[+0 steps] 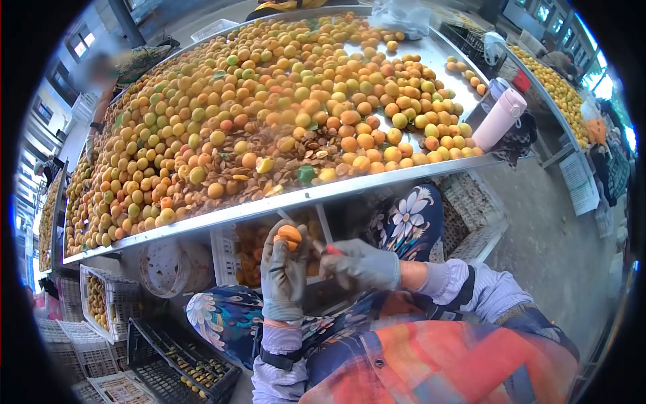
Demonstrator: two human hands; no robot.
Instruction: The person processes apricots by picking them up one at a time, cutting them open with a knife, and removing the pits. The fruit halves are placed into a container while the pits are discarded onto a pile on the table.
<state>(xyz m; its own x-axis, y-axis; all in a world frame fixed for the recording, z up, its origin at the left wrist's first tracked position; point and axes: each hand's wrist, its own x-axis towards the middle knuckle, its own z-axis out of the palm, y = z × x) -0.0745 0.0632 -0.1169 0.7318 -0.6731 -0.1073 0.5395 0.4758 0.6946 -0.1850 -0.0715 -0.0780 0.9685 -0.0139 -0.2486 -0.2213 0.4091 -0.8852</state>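
Note:
My gloved left hand (282, 279) is raised just below the table's front edge, its fingers closed around an orange apricot (289, 234). The fruit looks split, with a dark line across it. Close by on the right, my gloved right hand (367, 266) grips a small red-handled tool (332, 250) that points toward the left hand. Its working end is blurred, so I cannot make out its shape. Below both hands, a pale crate (219, 252) holds orange fruit pieces.
Apricots (202, 114) cover much of the metal-edged table (222, 219), with a heap of brown pits (269, 158) near its front. A pink bottle (499, 120) stands at the right corner. A bucket (168, 269) and several crates (108, 303) sit lower left. Another person's arm (102, 108) reaches in at far left.

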